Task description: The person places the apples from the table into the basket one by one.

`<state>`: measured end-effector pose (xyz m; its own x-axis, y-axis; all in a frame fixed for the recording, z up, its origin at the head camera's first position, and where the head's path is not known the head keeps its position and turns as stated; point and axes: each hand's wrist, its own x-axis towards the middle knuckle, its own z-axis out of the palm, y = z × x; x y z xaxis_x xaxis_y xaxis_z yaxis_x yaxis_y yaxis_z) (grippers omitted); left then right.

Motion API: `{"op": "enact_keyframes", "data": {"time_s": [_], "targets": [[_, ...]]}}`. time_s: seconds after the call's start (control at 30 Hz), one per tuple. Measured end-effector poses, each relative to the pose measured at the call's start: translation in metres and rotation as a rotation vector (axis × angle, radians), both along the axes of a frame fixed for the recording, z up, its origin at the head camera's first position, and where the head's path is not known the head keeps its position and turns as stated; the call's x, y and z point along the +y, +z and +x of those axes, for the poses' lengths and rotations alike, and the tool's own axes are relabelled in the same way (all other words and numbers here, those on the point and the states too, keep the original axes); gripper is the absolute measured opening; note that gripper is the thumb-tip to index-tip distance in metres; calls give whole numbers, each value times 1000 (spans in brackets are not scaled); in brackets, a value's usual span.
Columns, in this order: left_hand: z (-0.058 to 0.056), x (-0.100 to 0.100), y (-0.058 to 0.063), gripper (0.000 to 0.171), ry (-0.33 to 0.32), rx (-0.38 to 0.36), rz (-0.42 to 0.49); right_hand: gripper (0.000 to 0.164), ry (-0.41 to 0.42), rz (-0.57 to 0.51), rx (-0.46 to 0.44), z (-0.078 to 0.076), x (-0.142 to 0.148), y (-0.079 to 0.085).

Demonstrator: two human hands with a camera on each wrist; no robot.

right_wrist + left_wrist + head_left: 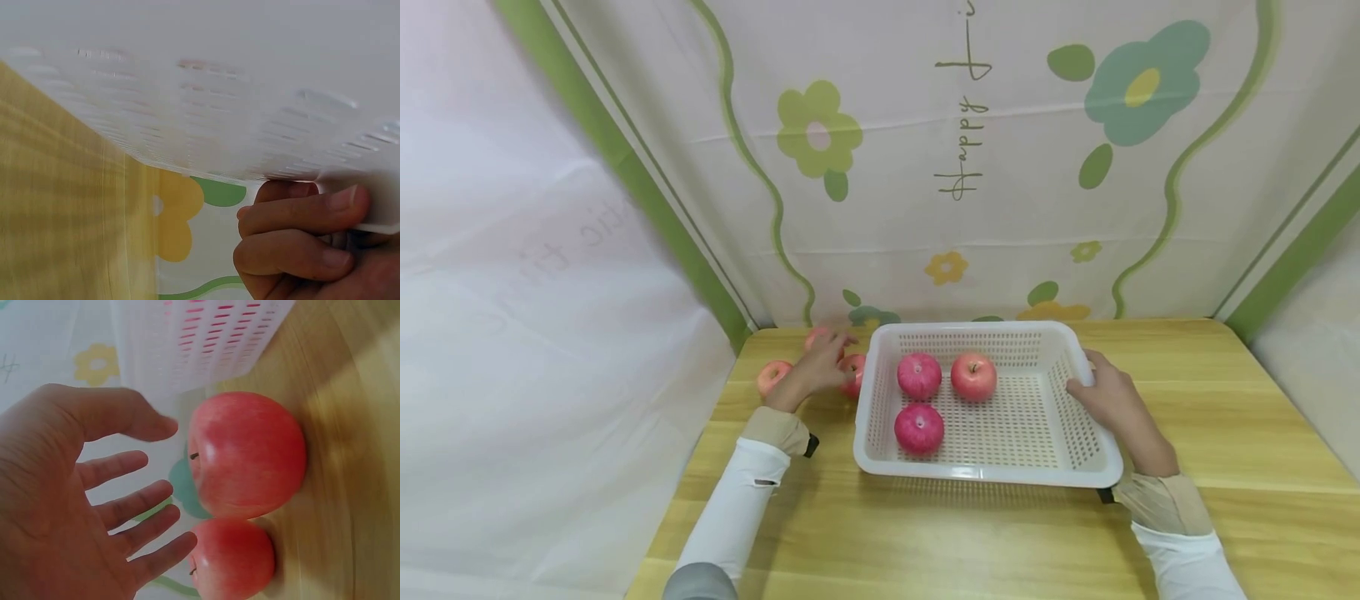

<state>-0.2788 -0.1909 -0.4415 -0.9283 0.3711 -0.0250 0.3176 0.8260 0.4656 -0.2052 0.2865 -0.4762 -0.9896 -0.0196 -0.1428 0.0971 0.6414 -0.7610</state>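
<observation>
Behind and beside the surface (940, 542) hung pale cloth (880, 221), softly creased and printed with flat, round-petalled flowers (1142, 87). Below it the surface spread smooth and honey-coloured, its wood grain running in long streaks. On it stood a white plastic basket (985, 474), rectangular with rounded corners, a glossy rim, and walls and floor pierced by rows of small slots. My white sleeves (730, 508) met tan cuffs (775, 428). Of my two hands, my right hand (1112, 396) gripped the basket's right rim, fingers curled beneath and thumb over the top. My left hand (822, 367) was spread wide, thumb well apart from the fingers, and held nothing; whether a fingertip touched fruit, I couldn't tell. Its palm faced two shiny red apples outside the basket: the near apple (854, 377) sat just beside the left wall, and the far apple (817, 336) lay close to it. A paler apple (772, 375) lay by my left forearm. Inside the basket, a glossy red apple (973, 377) rested beside the back magenta fruit (919, 377), with the front magenta fruit (919, 429) nearer me, both round and finely streaked. Smallest was a short, dark stem (194, 455), set in the near apple's dimple.
</observation>
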Motion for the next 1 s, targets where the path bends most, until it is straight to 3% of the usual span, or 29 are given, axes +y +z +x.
{"op": "enact_keyframes", "data": {"time_s": [0.63,0.97,1.0], "targets": [[-3,0,-20,82,-70,0,-70,78,-2,1,3,1,-2,0],[-3,2,-28,75,-91,-24,-30,78,-1,4,3,0,-1,0],[-9,-3,-38,77,-111,-5,-14,78,-1,3,4,0,-1,0]]}}
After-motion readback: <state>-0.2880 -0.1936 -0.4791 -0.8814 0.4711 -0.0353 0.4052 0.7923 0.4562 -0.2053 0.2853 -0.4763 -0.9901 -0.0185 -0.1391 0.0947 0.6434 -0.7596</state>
